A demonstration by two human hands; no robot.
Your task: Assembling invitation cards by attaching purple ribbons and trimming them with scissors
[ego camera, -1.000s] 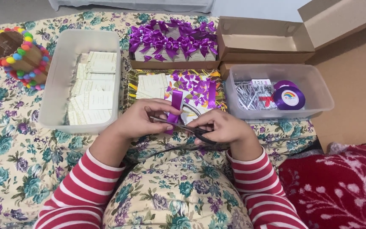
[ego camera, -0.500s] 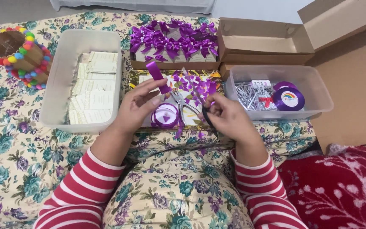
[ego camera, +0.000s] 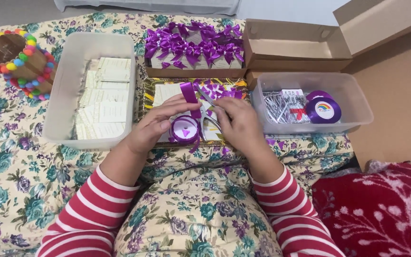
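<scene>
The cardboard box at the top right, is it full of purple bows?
No, the open cardboard box looks empty inside; the purple bows sit on a separate tray to its left.

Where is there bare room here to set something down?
Bare floral cloth lies left of and below the card bin; the open cardboard box looks empty. Crowded: the tray under the left hand and right hand.

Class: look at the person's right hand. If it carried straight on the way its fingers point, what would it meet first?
The right hand points up and left, so it would probably first meet the raised purple ribbon strip, though depth is unclear.
</scene>
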